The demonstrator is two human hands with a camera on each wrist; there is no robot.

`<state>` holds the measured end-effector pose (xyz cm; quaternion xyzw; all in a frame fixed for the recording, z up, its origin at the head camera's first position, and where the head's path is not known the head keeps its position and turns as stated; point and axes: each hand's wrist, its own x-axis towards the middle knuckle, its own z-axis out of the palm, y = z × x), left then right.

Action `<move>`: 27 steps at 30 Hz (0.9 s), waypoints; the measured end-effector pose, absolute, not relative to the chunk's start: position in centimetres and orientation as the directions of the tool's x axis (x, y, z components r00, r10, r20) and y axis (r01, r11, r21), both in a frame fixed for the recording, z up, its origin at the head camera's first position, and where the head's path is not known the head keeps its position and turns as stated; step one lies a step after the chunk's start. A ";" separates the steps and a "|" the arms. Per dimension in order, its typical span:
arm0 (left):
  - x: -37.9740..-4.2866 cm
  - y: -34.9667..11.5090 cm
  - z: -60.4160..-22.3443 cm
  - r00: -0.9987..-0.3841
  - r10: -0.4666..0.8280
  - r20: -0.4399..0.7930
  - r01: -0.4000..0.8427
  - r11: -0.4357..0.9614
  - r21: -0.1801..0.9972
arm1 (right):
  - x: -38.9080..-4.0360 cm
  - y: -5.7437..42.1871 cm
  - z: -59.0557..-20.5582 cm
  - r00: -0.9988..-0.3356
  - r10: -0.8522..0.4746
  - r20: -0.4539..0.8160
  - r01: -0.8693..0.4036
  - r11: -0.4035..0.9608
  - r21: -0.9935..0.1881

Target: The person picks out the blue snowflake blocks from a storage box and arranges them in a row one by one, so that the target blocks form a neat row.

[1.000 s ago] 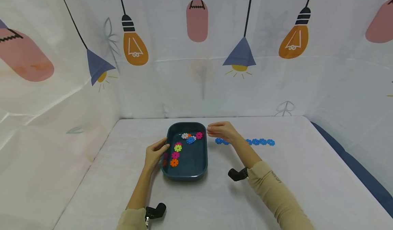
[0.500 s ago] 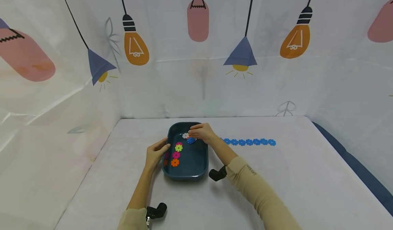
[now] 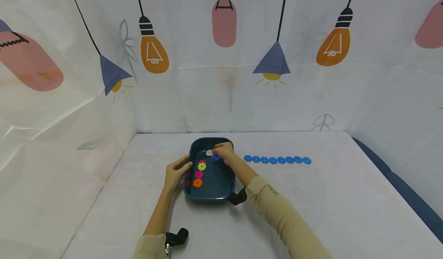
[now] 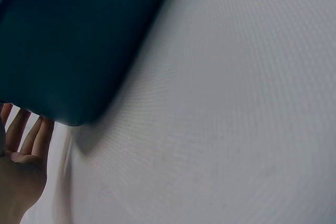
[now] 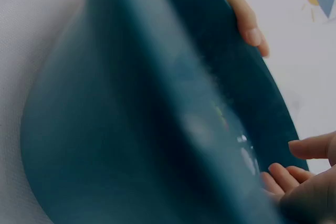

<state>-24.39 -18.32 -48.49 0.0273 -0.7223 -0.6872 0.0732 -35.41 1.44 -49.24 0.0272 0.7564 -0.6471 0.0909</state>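
A dark teal tray stands on the table. My left hand grips its left rim, thumb over the edge, the other fingers on the outer wall in the left wrist view. My right hand reaches into the tray's far right part, over small flower-shaped plastic pieces. Beside its fingertips lie a white flower piece and a blue one. In the right wrist view, the thumb stands apart from the bent fingers. Yellow, pink and orange pieces lie along the tray's left side.
To the right of the tray, a straight row of several blue flower pieces lies on the white table. A white sheet printed with lamps hangs behind. Both wrists carry a black camera mount.
My right hand has moved left from beside the blue row, over the tray's right rim and down among the pieces. The left hand stays on the tray's rim.
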 end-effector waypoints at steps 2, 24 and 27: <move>-24.3 -18.3 -48.5 -0.987 -0.144 0.069 0.062 0.052 0.997 | -31.6 1.1 -44.7 -0.979 -0.036 -0.203 0.190 0.223 -0.956; -24.3 -18.2 -48.5 -0.987 -0.149 0.066 0.061 0.036 0.997 | -29.8 0.4 -44.3 -0.952 -0.034 -0.303 0.276 0.332 -0.902; -24.2 -18.2 -48.5 -0.987 -0.147 0.070 0.066 0.035 0.997 | -30.0 0.4 -44.4 -0.936 -0.073 -0.344 0.316 0.259 -0.913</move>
